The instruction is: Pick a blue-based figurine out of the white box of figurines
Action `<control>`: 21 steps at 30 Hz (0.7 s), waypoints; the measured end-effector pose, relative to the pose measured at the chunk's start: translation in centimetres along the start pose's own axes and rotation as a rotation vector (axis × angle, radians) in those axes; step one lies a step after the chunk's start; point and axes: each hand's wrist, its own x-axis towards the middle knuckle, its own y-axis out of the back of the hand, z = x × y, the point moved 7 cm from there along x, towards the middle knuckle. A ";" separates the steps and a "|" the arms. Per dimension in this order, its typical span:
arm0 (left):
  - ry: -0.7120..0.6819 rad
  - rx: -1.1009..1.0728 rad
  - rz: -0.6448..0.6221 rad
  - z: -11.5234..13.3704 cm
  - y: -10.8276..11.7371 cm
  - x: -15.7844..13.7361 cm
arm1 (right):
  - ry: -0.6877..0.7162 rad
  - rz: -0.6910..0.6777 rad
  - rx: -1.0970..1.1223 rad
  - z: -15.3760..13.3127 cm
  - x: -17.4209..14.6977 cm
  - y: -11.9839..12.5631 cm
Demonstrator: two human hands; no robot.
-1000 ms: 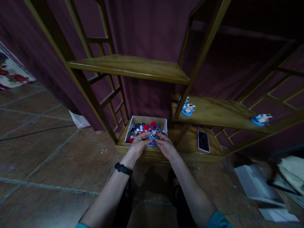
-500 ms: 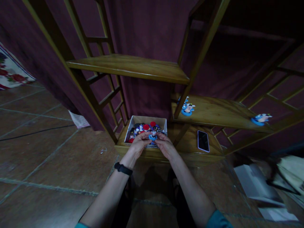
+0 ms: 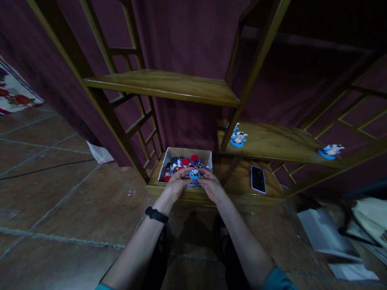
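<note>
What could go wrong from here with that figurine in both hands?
The left hand and right hand hold the small figurine with their fingers, so it might slip. If dropped, it could knock against the pile in the box. The far-right figurine sits near its shelf's front edge; a bump might tip it off.

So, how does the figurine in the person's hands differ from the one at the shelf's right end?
The held figurine sits between left grip and right grip; the shelf figurine rests untouched on the wooden shelf. The held figurine appears smaller in view than the shelf figurine. Both have blue bases.
</note>
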 end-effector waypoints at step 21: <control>-0.030 0.092 -0.011 -0.6 -0.4 0.0 | -0.004 0.044 -0.009 -0.4 -0.7 0.3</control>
